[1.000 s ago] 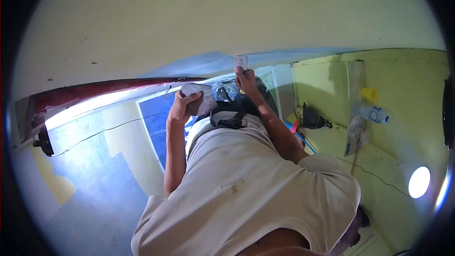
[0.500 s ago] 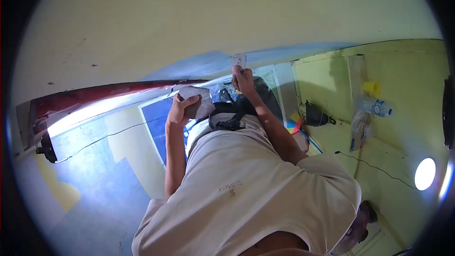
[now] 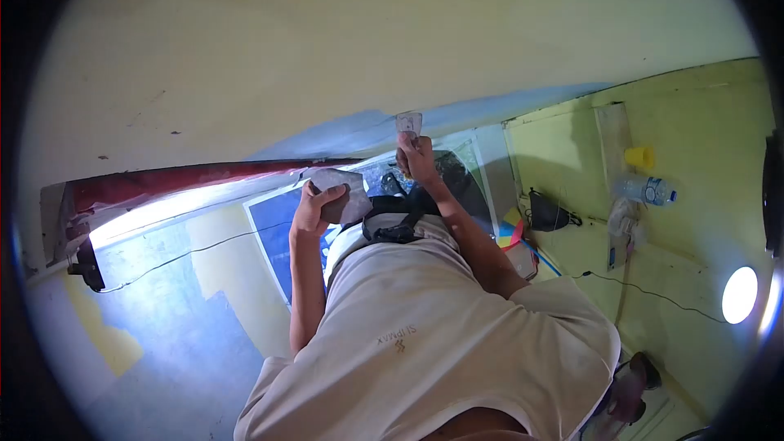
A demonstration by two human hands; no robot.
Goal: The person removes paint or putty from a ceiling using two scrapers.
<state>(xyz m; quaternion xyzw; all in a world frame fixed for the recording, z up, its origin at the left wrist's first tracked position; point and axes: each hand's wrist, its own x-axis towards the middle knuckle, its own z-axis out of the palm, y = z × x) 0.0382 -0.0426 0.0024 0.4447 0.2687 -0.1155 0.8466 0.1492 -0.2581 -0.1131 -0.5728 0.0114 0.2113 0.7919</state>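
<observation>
My left hand (image 3: 311,209) grips a flat grey plate (image 3: 347,196) by its edge, thumb across its face. My right hand (image 3: 417,158) is closed round the handle of a small putty knife (image 3: 409,123). The knife's broad blade points up at the cream wall (image 3: 392,49), by the lower border of a bluish patch (image 3: 482,106). Whether the blade touches the wall is hard to tell.
At the right, a yellow cup (image 3: 640,157), a plastic bottle (image 3: 653,190) and a black bag (image 3: 549,211) are by the yellow-green wall (image 3: 702,131). A bright lamp (image 3: 739,295) shines at far right. A red strip (image 3: 163,185) lies left, above a glowing light.
The view has shifted slightly, so the wall, the hands and the knife appear a little lower. Both hands keep the same holds.
</observation>
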